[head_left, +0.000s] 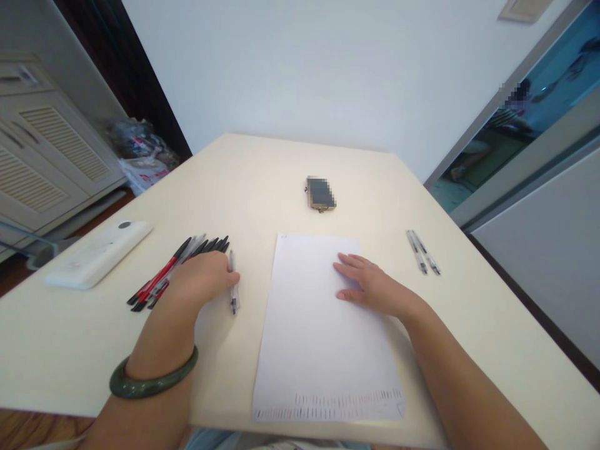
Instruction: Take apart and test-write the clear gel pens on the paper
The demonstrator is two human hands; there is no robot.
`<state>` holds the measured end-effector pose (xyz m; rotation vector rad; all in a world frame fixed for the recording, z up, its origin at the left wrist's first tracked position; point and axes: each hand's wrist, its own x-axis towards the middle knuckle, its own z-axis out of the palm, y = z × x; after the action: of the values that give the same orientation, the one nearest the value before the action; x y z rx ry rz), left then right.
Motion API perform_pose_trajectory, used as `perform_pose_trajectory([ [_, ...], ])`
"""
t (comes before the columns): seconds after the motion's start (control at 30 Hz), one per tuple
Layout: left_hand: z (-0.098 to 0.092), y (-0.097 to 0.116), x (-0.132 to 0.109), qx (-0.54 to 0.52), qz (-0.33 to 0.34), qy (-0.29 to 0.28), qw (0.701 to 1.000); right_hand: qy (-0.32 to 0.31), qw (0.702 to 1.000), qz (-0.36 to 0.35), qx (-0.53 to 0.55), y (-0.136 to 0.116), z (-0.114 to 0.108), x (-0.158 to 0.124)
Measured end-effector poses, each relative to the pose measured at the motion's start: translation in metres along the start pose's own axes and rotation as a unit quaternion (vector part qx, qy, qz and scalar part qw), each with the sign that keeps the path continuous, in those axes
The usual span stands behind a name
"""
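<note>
My left hand (206, 275), a green bangle on its wrist, is at the edge of a bunch of pens (159, 278) with red, black and clear barrels. Its fingers are closed at a clear pen (234, 300) that points roughly away from me; most fingertips are hidden behind the hand. My right hand (370, 284) lies with fingers spread on the right side of a white sheet of paper (314, 331). Rows of short pen strokes run along the sheet's near edge.
Two clear pens (423, 253) lie right of the paper. A dark rectangular object (321, 194) with a metallic rim sits beyond it. At the left is a long white object (100, 253). The table (262, 169) meets a wall; a person is partly visible through a doorway.
</note>
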<state>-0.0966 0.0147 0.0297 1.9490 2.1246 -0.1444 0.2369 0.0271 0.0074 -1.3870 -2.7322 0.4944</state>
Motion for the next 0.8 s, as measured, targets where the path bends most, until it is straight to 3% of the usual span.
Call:
perform_pose_trajectory([
  [0.2, 0.003, 0.000, 0.004, -0.019, -0.015, 0.009, 1.000, 0.000, 1.000, 0.006, -0.005, -0.001, 0.000, -0.001],
  [0.37, 0.007, 0.010, 0.006, -0.105, 0.027, 0.012, 0.994, 0.002, 1.000, 0.004, -0.006, -0.003, -0.001, -0.001],
  [0.6, 0.014, 0.065, -0.010, -0.218, 0.125, 0.011, 0.968, 0.008, 1.000, 0.010, -0.011, -0.006, -0.003, 0.000],
  [0.8, 0.020, 0.100, -0.023, -0.338, 0.159, -0.047, 0.926, 0.050, 0.998, -0.004, 0.041, -0.029, -0.011, -0.007],
])
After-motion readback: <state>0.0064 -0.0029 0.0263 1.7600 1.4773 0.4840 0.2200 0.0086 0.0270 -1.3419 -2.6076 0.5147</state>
